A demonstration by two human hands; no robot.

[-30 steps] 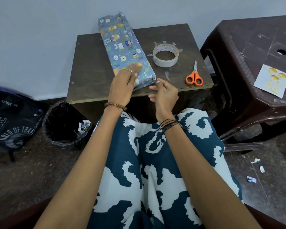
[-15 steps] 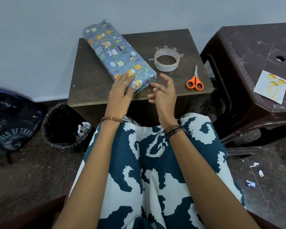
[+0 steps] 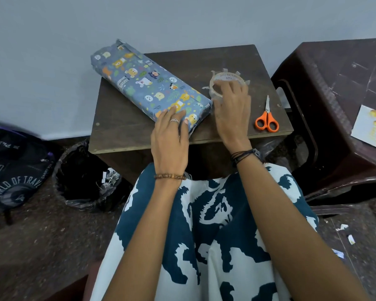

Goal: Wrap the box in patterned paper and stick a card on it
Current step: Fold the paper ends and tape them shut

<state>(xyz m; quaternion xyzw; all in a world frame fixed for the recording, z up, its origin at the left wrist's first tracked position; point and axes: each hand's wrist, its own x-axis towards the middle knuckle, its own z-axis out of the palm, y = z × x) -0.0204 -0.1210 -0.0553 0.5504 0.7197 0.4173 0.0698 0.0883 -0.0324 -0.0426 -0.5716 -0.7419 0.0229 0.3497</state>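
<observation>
The box [image 3: 149, 83], wrapped in blue paper with cartoon animals, lies diagonally on the small brown table [image 3: 122, 131]. My left hand [image 3: 170, 135] rests flat on the box's near end, fingers straight. My right hand [image 3: 231, 109] reaches over the tape roll [image 3: 225, 78], with its fingers stretched across the roll's near rim and hiding that part. Short tape strips stick out around the roll. The white card [image 3: 371, 127] with gold shapes lies on the maroon plastic stool [image 3: 334, 88] to the right.
Orange-handled scissors [image 3: 267, 120] lie at the table's right front corner. A bin lined with a black bag [image 3: 85, 181] stands on the floor at left, beside a dark backpack [image 3: 13, 170]. Paper scraps [image 3: 345, 233] lie on the floor at right.
My right hand left the box's near corner and moved up and right onto the tape roll. My left hand stayed on the box, which has turned more diagonal.
</observation>
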